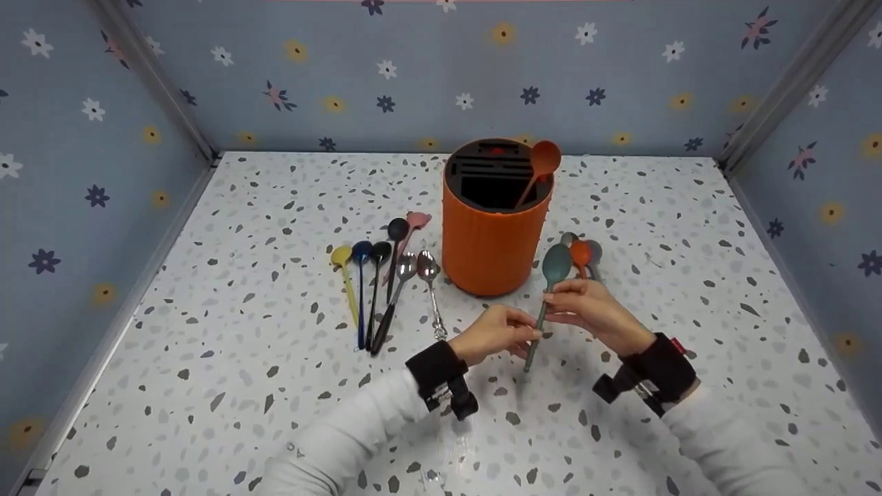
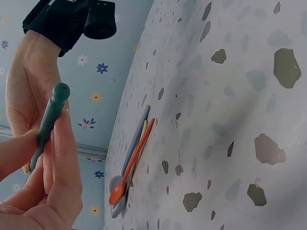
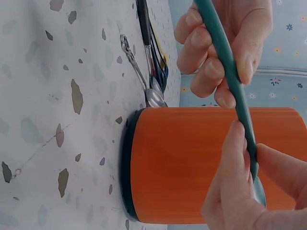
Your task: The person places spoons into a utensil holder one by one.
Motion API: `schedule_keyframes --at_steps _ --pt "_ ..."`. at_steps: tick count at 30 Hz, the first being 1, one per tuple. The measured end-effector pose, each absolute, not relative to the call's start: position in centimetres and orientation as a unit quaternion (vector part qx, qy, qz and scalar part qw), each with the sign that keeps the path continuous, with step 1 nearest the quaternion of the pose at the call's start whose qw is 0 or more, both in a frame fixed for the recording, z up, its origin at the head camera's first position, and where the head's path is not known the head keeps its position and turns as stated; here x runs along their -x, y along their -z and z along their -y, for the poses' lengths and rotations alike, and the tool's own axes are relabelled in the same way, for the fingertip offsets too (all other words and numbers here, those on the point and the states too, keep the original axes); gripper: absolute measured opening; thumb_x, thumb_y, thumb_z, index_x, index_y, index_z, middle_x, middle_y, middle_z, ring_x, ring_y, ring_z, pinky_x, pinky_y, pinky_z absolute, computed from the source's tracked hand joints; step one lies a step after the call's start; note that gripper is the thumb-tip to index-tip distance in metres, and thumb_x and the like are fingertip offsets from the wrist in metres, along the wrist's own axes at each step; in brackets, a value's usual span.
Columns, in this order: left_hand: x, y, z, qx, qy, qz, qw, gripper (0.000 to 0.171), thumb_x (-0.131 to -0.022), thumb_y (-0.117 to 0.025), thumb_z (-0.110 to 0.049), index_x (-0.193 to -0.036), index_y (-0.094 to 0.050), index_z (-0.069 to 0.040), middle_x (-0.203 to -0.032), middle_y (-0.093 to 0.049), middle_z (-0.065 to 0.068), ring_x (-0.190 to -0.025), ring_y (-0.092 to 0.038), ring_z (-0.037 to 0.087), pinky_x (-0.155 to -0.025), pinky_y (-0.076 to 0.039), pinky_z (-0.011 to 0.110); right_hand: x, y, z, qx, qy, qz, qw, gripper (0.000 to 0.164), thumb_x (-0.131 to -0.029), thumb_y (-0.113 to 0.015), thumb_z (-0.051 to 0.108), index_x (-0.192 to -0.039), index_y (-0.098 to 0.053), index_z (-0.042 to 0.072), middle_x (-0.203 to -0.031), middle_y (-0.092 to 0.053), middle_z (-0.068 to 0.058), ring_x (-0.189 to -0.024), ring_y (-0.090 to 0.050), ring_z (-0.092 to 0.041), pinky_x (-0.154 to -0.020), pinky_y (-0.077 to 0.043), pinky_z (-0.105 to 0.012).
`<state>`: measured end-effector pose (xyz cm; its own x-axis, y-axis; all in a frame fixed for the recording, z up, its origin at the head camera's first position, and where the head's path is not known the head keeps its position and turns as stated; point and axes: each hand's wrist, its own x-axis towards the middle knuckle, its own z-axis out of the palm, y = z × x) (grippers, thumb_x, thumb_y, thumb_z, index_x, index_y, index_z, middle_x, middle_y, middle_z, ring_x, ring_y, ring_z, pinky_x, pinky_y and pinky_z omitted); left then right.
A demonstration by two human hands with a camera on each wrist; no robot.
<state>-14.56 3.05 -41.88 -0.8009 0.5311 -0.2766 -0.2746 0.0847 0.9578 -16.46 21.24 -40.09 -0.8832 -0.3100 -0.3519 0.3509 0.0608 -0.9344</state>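
A green spoon (image 1: 557, 264) is held tilted above the table, bowl up, in front of an orange utensil holder (image 1: 493, 248). My right hand (image 1: 586, 306) pinches its handle just below the bowl. Lower on the same handle, my left hand (image 1: 497, 334) pinches it between thumb and fingers. In the left wrist view the rounded handle end of the green spoon (image 2: 52, 115) points toward the camera. The right wrist view shows both hands on the handle, with the orange holder (image 3: 201, 163) behind. An orange spoon (image 1: 545, 160) stands in the holder's black slotted top.
Left of the holder lie a yellow spoon (image 1: 342, 257), a blue spoon (image 1: 362, 251), dark spoons, a pink utensil (image 1: 417, 220), a fork (image 1: 405, 267) and an ornate metal spoon (image 1: 428, 265). Behind my right hand lie a small orange spoon (image 1: 581, 253) and a grey spoon (image 1: 594, 251).
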Motion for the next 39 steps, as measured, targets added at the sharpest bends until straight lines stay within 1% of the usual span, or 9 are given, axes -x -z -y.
schedule_keyframes --at_steps 2,4,6,8,12,14,24,30,39 --pt "14.7 41.6 -3.0 -0.1 -0.667 -0.674 0.301 0.023 -0.083 -0.057 0.001 -0.102 -0.056 0.015 -0.081 -0.062 0.015 -0.055 -0.056 0.011 -0.06 -0.055 0.03 16.5 39.8 -21.2 -0.008 0.683 -0.69 0.24 0.018 -0.086 -0.058 0.009 -0.096 -0.048 -0.002 -0.088 -0.054 -0.006 -0.083 -0.058 -0.015 -0.086 -0.048 -0.033" --pt "14.8 41.3 -2.9 -0.106 -0.664 -0.677 0.298 0.023 -0.083 -0.057 0.0 -0.101 -0.057 0.014 -0.085 -0.063 0.019 -0.055 -0.056 0.01 -0.056 -0.054 0.026 16.7 39.5 -21.2 -0.004 0.677 -0.696 0.238 0.019 -0.086 -0.058 0.011 -0.096 -0.048 -0.002 -0.088 -0.053 -0.006 -0.084 -0.058 -0.015 -0.087 -0.048 -0.033" --pt "15.0 41.3 -3.0 -0.11 -0.665 -0.678 0.295 0.022 -0.083 -0.058 -0.001 -0.101 -0.058 0.013 -0.085 -0.064 0.018 -0.056 -0.057 0.01 -0.052 -0.052 0.022 16.8 39.1 -21.3 0.001 0.673 -0.701 0.236 0.022 -0.085 -0.059 0.013 -0.096 -0.048 -0.001 -0.087 -0.052 -0.005 -0.085 -0.057 -0.016 -0.088 -0.047 -0.033" --pt "15.1 40.8 -3.0 -0.113 -0.665 -0.678 0.291 0.021 -0.083 -0.057 0.0 -0.1 -0.058 0.013 -0.082 -0.064 0.016 -0.057 -0.057 0.009 -0.052 -0.052 0.021 16.9 38.7 -21.3 0.004 0.671 -0.704 0.234 0.025 -0.084 -0.06 0.015 -0.097 -0.047 -0.001 -0.087 -0.051 -0.005 -0.084 -0.057 -0.015 -0.088 -0.047 -0.033" --pt "15.4 39.9 -3.0 -0.118 -0.66 -0.685 0.284 0.02 -0.083 -0.057 0.001 -0.099 -0.058 0.013 -0.072 -0.057 0.005 -0.058 -0.056 0.009 -0.059 -0.055 0.027 17.0 37.8 -21.3 0.01 0.675 -0.703 0.225 0.028 -0.084 -0.062 0.017 -0.099 -0.046 -0.001 -0.087 -0.05 -0.005 -0.083 -0.054 -0.014 -0.089 -0.046 -0.034" --pt "15.5 39.5 -3.0 -0.122 -0.656 -0.69 0.28 0.02 -0.083 -0.057 0.001 -0.099 -0.058 0.013 -0.071 -0.055 0.002 -0.06 -0.056 0.008 -0.061 -0.055 0.028 17.1 37.4 -21.2 0.012 0.68 -0.698 0.224 0.028 -0.084 -0.062 0.016 -0.099 -0.046 0.0 -0.089 -0.05 -0.006 -0.084 -0.055 -0.015 -0.09 -0.046 -0.034" --pt "15.7 37.8 -2.6 -0.14 -0.641 -0.71 0.257 0.019 -0.084 -0.057 -0.001 -0.098 -0.06 0.011 -0.072 -0.056 0.002 -0.062 -0.056 0.008 -0.062 -0.055 0.028 17.5 35.9 -20.9 0.015 0.693 -0.687 0.216 0.025 -0.083 -0.062 0.014 -0.098 -0.046 0.0 -0.091 -0.051 -0.006 -0.082 -0.055 -0.014 -0.089 -0.047 -0.034" --pt "16.1 36.9 -2.5 -0.149 -0.642 -0.71 0.248 0.018 -0.083 -0.057 0.0 -0.098 -0.059 0.011 -0.074 -0.056 0.003 -0.062 -0.056 0.009 -0.062 -0.055 0.028 17.6 34.8 -20.8 0.022 0.697 -0.684 0.212 0.027 -0.083 -0.062 0.014 -0.099 -0.044 0.0 -0.092 -0.051 -0.006 -0.083 -0.055 -0.014 -0.09 -0.046 -0.034" --pt "16.8 35.4 -2.6 -0.182 -0.635 -0.716 0.226 0.018 -0.084 -0.057 0.0 -0.097 -0.06 0.012 -0.072 -0.056 0.001 -0.062 -0.055 0.008 -0.061 -0.055 0.027 18.0 33.0 -21.1 0.028 0.702 -0.682 0.203 0.026 -0.084 -0.061 0.014 -0.101 -0.046 0.0 -0.089 -0.053 -0.006 -0.079 -0.056 -0.012 -0.086 -0.048 -0.028"
